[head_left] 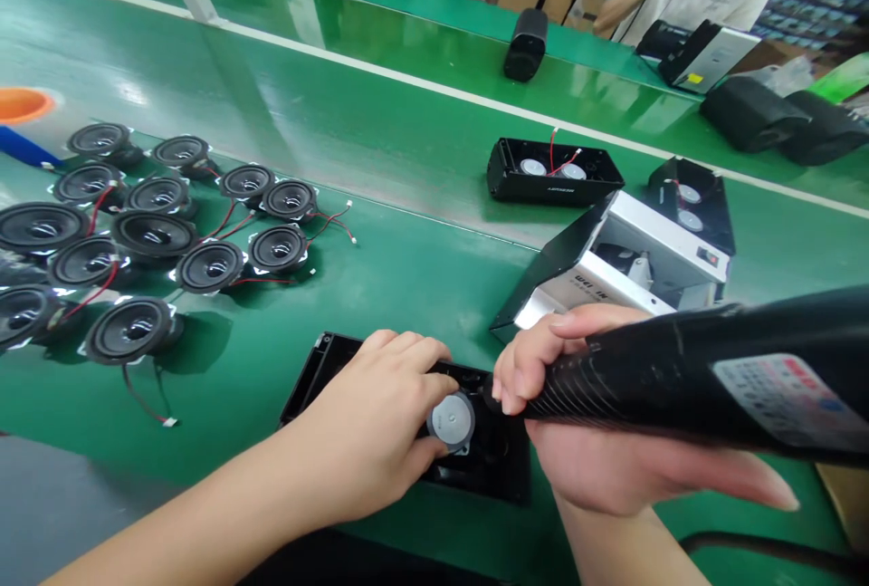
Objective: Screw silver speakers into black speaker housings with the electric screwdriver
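- Evidently, the left hand [380, 423] has its thumb and forefinger closed about the round silver-grey back of a speaker driver [453, 421], which lies face down in a black housing [475, 479] on the near part of the green table [414, 278].
- The right hand [597, 468] curls its fingers round the ribbed front of a thick black tool [685, 378], apparently an electric screwdriver, while its thumb points away along the underside. The tip is close to the driver's right side; whether it touches anything cannot be told.
- The driver is probably dense for its size, since that round back looks like the magnet. It is best taken there, by the rigid metal; the cones showing on the loose speakers [132, 330] at left look soft and easily dented, and their thin red leads should not serve as handles.
- The housing seems to be stiff, smooth plastic, likely light and apt to slide; its outer walls would give the surest hold.
- The tool looks bulky and rather rear-heavy, so the ribbed section is a sensible grip.
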### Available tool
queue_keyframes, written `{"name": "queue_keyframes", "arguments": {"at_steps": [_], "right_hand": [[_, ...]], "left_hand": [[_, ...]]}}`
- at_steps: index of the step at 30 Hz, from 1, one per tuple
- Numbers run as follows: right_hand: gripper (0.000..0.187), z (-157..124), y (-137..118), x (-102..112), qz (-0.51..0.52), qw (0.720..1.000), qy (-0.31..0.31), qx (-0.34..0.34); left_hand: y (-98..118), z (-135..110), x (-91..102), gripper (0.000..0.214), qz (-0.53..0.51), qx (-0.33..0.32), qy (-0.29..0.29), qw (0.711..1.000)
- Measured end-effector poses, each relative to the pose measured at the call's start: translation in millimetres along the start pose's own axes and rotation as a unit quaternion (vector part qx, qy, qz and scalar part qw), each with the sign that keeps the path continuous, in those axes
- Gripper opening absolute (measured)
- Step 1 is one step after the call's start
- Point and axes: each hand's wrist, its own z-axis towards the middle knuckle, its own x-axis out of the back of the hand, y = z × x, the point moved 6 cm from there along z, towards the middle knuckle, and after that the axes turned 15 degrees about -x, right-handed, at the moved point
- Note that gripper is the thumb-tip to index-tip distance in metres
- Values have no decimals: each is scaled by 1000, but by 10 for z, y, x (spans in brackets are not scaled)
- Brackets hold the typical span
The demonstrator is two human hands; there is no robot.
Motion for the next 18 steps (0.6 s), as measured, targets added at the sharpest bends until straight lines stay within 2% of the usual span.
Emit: {"name": "queue_keyframes", "arguments": {"at_steps": [8, 18], "right_hand": [[74, -34, 102, -90, -2, 1000, -21, 12], [75, -120, 217, -63, -22, 999, -32, 21]], "left_hand": [[4, -13, -42, 31, -3, 0, -9, 1000], [35, -35, -50, 30, -5, -12, -4, 1000]]}}
